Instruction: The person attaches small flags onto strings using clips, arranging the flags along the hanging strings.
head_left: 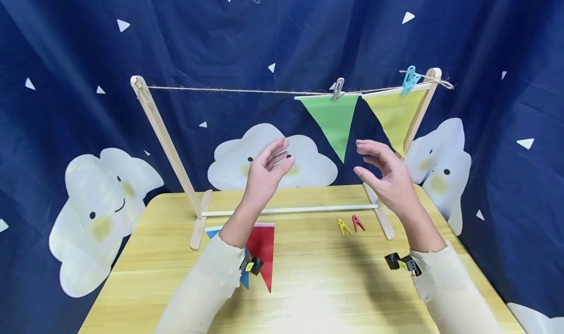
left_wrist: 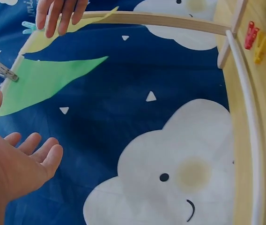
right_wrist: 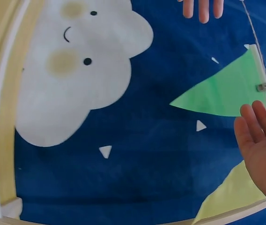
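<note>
My left hand [head_left: 267, 170] is raised in the air left of the green pennant [head_left: 333, 121], its fingers relaxed and holding nothing. Just below the green and yellow pennants, my right hand [head_left: 385, 175] hovers with loosely bent fingers and nothing in them. A grey clothespin [head_left: 338, 88] clips the green pennant to the string [head_left: 229, 90]. Beside it the yellow pennant [head_left: 396, 111] hangs by a blue clothespin [head_left: 410, 80]. On the table lie a red pennant [head_left: 263, 248] and a blue pennant [head_left: 245, 279], the latter partly hidden by my left arm.
A wooden frame with a left post [head_left: 167, 143] and a white crossbar [head_left: 308, 209] stands on the table [head_left: 308, 270]. A yellow clothespin [head_left: 343, 227] and a red clothespin [head_left: 358, 223] lie near its right foot. Behind hangs a dark blue curtain [head_left: 185, 40] with clouds.
</note>
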Demonstrator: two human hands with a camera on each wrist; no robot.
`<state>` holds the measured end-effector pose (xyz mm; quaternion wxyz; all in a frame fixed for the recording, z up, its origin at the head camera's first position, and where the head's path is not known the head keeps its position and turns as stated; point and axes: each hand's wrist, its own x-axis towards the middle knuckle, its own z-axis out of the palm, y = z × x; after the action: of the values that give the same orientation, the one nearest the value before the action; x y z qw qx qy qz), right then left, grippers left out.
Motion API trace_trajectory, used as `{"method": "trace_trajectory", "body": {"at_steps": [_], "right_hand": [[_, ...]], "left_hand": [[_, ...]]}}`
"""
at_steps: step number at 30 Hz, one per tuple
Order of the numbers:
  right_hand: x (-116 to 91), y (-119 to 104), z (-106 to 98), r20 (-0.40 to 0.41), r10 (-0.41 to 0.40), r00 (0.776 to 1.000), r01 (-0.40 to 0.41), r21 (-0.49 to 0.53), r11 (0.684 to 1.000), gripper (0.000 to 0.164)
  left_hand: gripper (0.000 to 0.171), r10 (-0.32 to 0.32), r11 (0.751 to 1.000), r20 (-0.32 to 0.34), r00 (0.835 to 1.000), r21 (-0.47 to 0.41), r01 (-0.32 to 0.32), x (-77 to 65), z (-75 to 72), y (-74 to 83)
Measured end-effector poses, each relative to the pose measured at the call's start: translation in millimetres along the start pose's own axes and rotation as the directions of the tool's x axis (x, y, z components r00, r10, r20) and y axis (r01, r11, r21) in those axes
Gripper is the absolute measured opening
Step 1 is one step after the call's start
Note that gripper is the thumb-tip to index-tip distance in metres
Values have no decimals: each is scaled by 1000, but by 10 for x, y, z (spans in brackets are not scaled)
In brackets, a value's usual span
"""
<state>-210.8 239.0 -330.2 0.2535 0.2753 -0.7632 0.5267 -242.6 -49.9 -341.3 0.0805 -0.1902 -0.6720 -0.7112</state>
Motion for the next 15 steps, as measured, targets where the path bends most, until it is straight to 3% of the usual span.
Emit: {"method": "trace_trajectory", "body": {"at_steps": [6, 15], "right_hand": [[-177, 129, 62, -8, 14, 1000, -14, 13, 1000, 50], [-436, 405, 172, -16, 103, 995, -103, 4, 995, 54]], "left_hand": [[56, 5, 997, 9, 1000, 74, -5, -96, -80, -136], [58, -2, 979, -1, 1000, 203, 2, -287, -170, -278]]}}
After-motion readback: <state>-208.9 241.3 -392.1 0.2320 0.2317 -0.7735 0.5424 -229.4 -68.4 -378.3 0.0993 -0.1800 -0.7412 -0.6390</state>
